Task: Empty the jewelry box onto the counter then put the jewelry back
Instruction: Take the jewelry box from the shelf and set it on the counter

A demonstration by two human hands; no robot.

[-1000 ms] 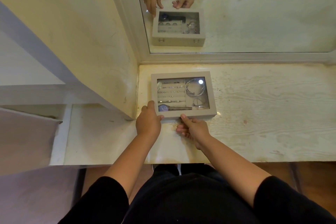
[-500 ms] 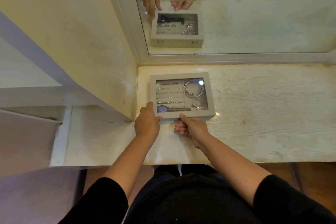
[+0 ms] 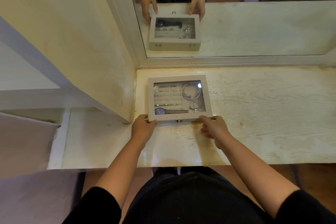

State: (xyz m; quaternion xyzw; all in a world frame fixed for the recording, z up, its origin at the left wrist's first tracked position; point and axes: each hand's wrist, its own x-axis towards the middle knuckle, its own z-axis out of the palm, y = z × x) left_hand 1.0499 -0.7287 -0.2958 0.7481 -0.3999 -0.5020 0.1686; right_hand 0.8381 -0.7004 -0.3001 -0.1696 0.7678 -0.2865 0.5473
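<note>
**Both hands on the closed jewelry box**

The jewelry box (image 3: 177,77) sits on the desk (image 3: 263,114), just in front of the mirror (image 3: 254,29), with its glass lid (image 3: 150,96) down. The left hand (image 3: 144,126) grips the front left corner and the right hand (image 3: 215,129) the front right corner, with fingers (image 3: 205,130) curled at the edge and thumbs on top. Through the glass are seen rings (image 3: 167,99), bracelets (image 3: 190,91) and a watch (image 3: 160,111).
</note>
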